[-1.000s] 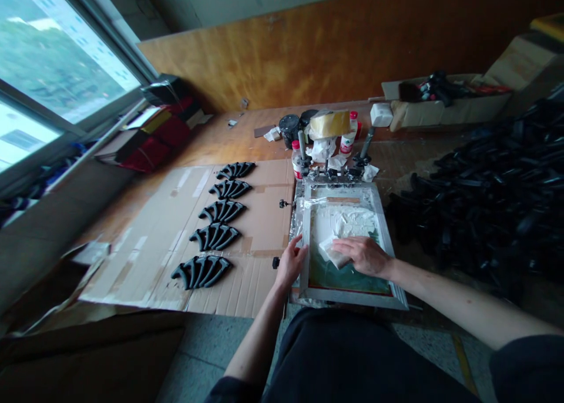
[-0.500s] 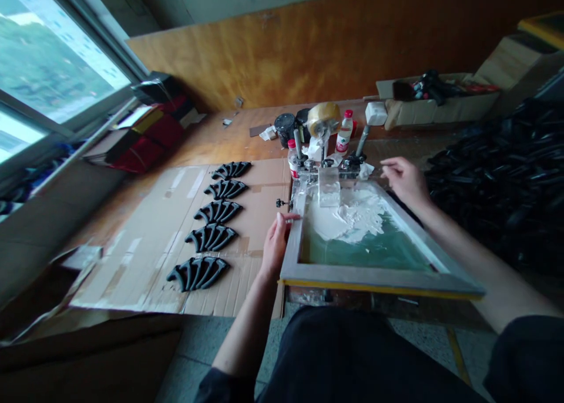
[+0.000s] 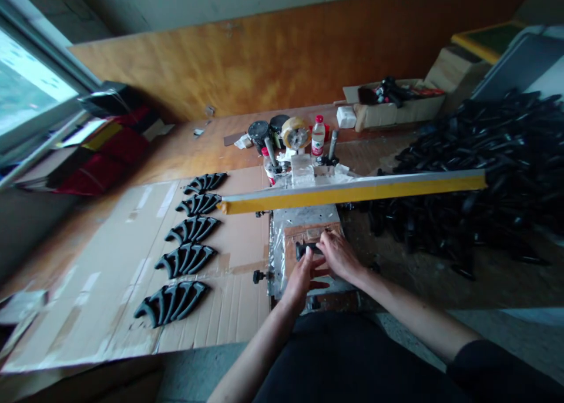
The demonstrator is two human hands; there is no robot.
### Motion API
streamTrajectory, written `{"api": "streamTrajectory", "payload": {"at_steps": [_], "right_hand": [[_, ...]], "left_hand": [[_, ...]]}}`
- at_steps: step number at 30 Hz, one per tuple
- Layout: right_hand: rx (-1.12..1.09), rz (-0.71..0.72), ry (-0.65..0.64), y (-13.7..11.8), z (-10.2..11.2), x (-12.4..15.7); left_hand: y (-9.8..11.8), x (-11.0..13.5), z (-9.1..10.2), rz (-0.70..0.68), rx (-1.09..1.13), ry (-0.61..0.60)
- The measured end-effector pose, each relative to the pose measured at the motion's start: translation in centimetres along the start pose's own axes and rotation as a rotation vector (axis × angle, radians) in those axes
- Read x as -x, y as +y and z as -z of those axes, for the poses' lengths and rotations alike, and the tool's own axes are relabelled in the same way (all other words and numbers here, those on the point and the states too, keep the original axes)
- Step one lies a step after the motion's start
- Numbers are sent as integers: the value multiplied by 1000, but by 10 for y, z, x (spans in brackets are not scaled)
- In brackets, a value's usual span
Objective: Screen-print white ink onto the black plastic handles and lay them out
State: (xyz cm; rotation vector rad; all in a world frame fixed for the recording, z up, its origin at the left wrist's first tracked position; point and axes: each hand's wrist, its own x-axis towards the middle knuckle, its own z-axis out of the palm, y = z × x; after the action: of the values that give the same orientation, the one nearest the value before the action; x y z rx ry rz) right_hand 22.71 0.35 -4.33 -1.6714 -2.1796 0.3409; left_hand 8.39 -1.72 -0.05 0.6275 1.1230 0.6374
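A black moulded part [image 3: 307,250] lies on a brown-topped print bed [image 3: 314,237] wrapped in clear plastic. My right hand [image 3: 338,256] presses its fingertips on the part's right end. My left hand [image 3: 304,281] is just below, with its thumb against the part and fingers spread over the bed. Above them, a screen-printing frame stands raised, seen nearly edge-on, its yellow edge [image 3: 352,188] running across the view. Its mesh and white ink are hidden. On the cardboard sheet [image 3: 110,285] to the left, black parts in fan-shaped groups [image 3: 191,229] lie in a row.
A large heap of black parts [image 3: 467,185] covers the table's right side. Behind the hinge clamps [image 3: 326,161] stand a tape roll [image 3: 295,133], a plastic bottle [image 3: 318,135] and dark ink tins [image 3: 258,134]. A cardboard box [image 3: 396,106] sits farther back.
The screen frame has swung up from lying over the bed to nearly edge-on. My hands have moved from its edges onto the black part on the bed. The view has turned slightly.
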Motion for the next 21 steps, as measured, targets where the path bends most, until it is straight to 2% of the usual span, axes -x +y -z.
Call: {"api": "streamTrajectory", "payload": {"at_steps": [2, 4, 6, 9, 11, 13, 16, 21], "right_hand": [[-118, 117, 8, -8, 7, 8], [-247, 166, -14, -1, 14, 15], [-325, 111, -4, 22, 19, 17], [-312, -40, 60, 71, 20, 15], [-293, -105, 68, 98, 16, 14], [-296, -135, 49, 114, 12, 15], [-320, -149, 10, 119, 9, 19], [-365, -153, -14, 117, 9, 18]], "left_hand": [[-18, -4, 2, -11, 19, 64], [-19, -9, 8, -78, -56, 183], [-10, -11, 16, -175, -242, 246], [5, -7, 24, -334, -646, 306], [9, -3, 24, -389, -910, 387], [7, 0, 22, -402, -1094, 450], [1, 1, 17, -393, -1218, 469], [-3, 1, 18, -391, -1220, 476]]}}
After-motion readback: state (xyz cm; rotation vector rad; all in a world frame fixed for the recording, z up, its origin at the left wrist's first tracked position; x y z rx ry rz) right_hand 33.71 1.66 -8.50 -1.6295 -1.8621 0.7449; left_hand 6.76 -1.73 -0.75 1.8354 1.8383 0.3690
